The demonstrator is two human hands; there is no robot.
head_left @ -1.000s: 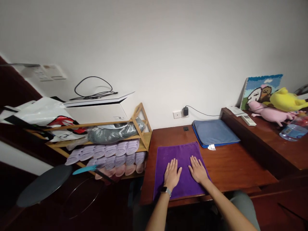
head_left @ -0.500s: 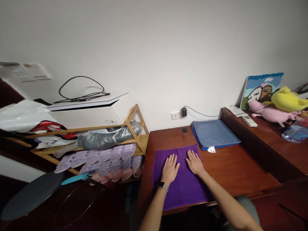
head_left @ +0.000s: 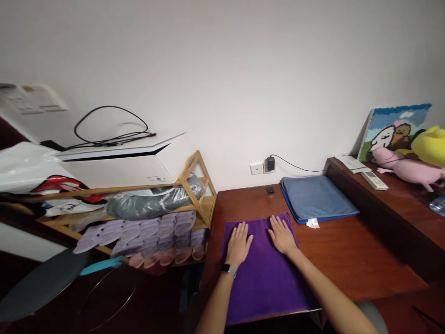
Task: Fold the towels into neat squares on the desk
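Note:
A purple cloth lies spread flat on the brown wooden desk, its near edge at the desk's front edge. My left hand rests palm down on the cloth's upper left part, fingers stretched out, a watch on the wrist. Palm down too, my right hand lies near the cloth's upper right corner with its fingers spread. Neither hand grips anything. Behind and to the right of the cloth sits a stack of blue-grey cloths with a white tag at its front edge.
At the left, a wooden rack holds lilac and pink slippers, a wrapped grey item and a white box. A raised ledge on the right carries a remote, a pink plush toy and a picture. A charger is plugged into the wall.
My left hand has slid left across the cloth, away from my right hand, which stays near the upper right corner. The view has shifted slightly.

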